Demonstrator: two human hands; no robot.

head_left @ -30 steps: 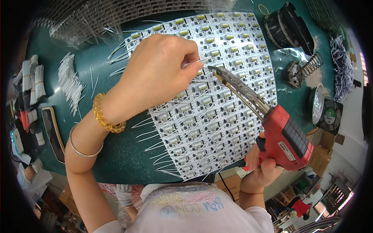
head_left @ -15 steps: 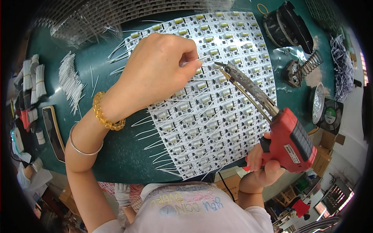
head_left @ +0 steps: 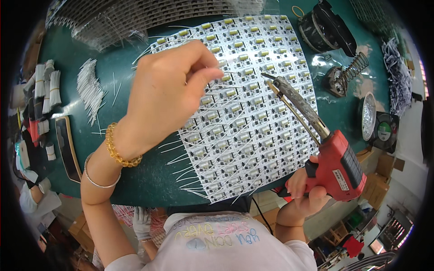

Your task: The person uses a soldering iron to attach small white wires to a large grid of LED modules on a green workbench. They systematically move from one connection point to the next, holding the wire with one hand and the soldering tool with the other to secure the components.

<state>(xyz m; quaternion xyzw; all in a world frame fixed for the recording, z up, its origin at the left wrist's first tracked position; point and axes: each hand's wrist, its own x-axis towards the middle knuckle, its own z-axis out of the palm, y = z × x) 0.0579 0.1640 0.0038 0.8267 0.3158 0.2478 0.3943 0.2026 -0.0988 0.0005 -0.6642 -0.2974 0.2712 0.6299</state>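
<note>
My left hand is over the upper left of a white sheet of circuit boards, its thumb and forefinger pinched on a thin white wire. Most of that wire is hidden by the fingers. My right hand grips a red soldering gun by its handle at the sheet's right side. The dark soldering tip points left above the boards, a short way right of the wire, with a thin brass tube beneath it. Small yellowish cylindrical parts sit in rows on the boards. Several white wires stick out along the sheet's left side.
Loose white wires lie in a pile on the green table, near a phone and bundled wires. Stacked boards fill the back. At right are a coiled iron stand, a black container and a metal bowl.
My left hand has drawn left and slightly down, away from the soldering tip. The soldering gun has shifted slightly right and down. The sheet has moved a little left.
</note>
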